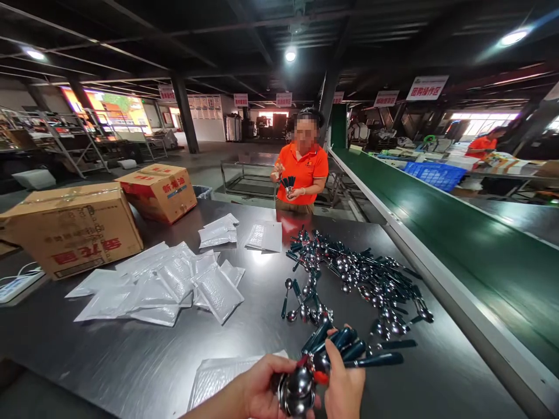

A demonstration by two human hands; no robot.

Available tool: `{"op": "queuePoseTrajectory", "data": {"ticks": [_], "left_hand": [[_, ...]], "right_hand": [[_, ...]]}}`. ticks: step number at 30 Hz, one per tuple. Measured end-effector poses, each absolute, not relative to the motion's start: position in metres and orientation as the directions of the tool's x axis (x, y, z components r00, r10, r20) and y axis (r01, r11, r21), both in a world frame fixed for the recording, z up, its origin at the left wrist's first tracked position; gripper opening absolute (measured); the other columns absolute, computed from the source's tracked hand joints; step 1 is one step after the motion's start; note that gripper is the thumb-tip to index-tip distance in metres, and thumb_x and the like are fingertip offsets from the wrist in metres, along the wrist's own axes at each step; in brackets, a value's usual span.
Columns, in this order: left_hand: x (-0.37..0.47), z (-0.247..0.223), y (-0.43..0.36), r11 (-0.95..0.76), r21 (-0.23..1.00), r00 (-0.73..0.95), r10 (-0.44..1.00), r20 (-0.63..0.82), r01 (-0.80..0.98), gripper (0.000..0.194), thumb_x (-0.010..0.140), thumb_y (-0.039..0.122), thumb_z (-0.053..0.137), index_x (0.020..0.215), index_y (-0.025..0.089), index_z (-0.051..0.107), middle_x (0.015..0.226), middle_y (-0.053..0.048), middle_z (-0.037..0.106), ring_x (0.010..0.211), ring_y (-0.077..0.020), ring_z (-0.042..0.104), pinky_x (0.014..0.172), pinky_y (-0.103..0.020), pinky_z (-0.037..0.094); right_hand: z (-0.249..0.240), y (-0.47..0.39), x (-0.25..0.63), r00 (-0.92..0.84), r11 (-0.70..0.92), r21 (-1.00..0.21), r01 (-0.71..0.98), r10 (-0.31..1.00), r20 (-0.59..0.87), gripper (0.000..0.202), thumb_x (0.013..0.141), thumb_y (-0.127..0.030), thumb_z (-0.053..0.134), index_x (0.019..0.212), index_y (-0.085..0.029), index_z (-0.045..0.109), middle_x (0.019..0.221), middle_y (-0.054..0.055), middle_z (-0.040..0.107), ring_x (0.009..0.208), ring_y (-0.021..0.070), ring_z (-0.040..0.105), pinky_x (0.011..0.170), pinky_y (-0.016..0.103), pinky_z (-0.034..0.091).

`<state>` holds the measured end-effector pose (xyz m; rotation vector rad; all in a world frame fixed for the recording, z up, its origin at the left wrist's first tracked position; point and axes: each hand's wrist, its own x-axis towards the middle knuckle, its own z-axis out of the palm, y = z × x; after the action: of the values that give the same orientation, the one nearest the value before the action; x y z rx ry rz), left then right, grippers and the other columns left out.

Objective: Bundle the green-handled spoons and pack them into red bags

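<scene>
Left hand and right hand both clenched on spoon bundle (dark handles fanned rightward), held above table edge. Bubble mailer beneath left hand; loose spoon pile beyond.

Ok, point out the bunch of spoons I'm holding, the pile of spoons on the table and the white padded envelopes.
bunch of spoons (pixel 336 349), head view, dark handles.
pile of spoons (pixel 367 279), head view, middle of the heap.
white padded envelopes (pixel 166 285), head view, middle of the spread.
</scene>
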<state>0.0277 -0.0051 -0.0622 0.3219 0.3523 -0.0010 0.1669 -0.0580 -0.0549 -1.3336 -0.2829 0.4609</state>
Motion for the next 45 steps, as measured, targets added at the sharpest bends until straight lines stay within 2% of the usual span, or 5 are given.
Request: {"op": "queuePoseTrajectory", "data": {"ticks": [8, 14, 25, 35, 45], "left_hand": [[0.031, -0.067, -0.015, 0.93, 0.366, 0.893, 0.148, -0.424, 0.02, 0.044, 0.075, 0.04, 0.067, 0.107, 0.01, 0.062, 0.073, -0.008, 0.067, 0.054, -0.016, 0.063, 0.041, -0.02, 0.024], [0.029, -0.064, -0.017, 0.935, 0.354, 0.947, 0.114, -0.299, -0.001, 0.044, 0.075, 0.041, 0.066, 0.106, 0.011, 0.062, 0.078, -0.006, 0.067, 0.059, -0.0166, 0.064, 0.056, -0.027, 0.04], [0.028, -0.051, -0.021, 0.818, 0.575, 0.938, 0.177, -0.297, 0.027, 0.049, 0.069, 0.038, 0.076, 0.107, 0.016, 0.056, 0.074, -0.007, 0.069, 0.054, -0.0153, 0.063, 0.049, -0.023, 0.041], [0.022, -0.042, -0.02, 0.813, 0.582, 0.889, 0.264, -0.373, 0.003, 0.038, 0.07, 0.029, 0.077, 0.099, 0.016, 0.055, 0.067, 0.002, 0.056, 0.043, -0.0044, 0.046, 0.037, -0.016, 0.018], [0.025, -0.039, -0.018, 0.91, 0.407, 0.846, 0.152, -0.511, 0.083, 0.048, 0.078, 0.059, 0.06, 0.08, 0.012, 0.057, 0.062, 0.003, 0.046, 0.039, -0.0016, 0.032, 0.038, -0.017, 0.005]], "right_hand": [[-0.051, -0.058, 0.164, 0.839, 0.153, -0.98, -0.127, 0.544, -0.024, 0.057, 0.066, -0.046, 0.073, 0.115, -0.023, 0.056, 0.108, 0.004, 0.064, 0.1, 0.0244, 0.059, 0.085, 0.035, 0.047], [-0.046, -0.058, 0.156, 0.855, 0.241, -0.953, -0.182, 0.518, -0.032, 0.087, 0.067, -0.042, 0.075, 0.14, -0.031, 0.028, 0.115, 0.005, 0.062, 0.098, 0.0227, 0.061, 0.08, 0.035, 0.05], [-0.047, -0.06, 0.157, 0.851, 0.247, -0.96, -0.128, 0.524, 0.021, 0.058, 0.065, -0.036, 0.078, 0.106, -0.027, 0.038, 0.109, 0.002, 0.058, 0.091, 0.0189, 0.06, 0.086, 0.039, 0.047], [-0.03, -0.061, 0.16, 0.842, 0.334, -0.919, -0.21, 0.539, 0.004, 0.05, 0.06, -0.026, 0.075, 0.095, -0.027, 0.038, 0.112, 0.0, 0.058, 0.1, 0.0188, 0.058, 0.09, 0.039, 0.044], [-0.021, -0.065, 0.168, 0.781, 0.268, -0.927, -0.264, 0.622, -0.043, 0.04, 0.077, -0.06, 0.058, 0.084, -0.022, 0.055, 0.088, 0.003, 0.066, 0.076, 0.0186, 0.061, 0.07, 0.032, 0.05]]}}
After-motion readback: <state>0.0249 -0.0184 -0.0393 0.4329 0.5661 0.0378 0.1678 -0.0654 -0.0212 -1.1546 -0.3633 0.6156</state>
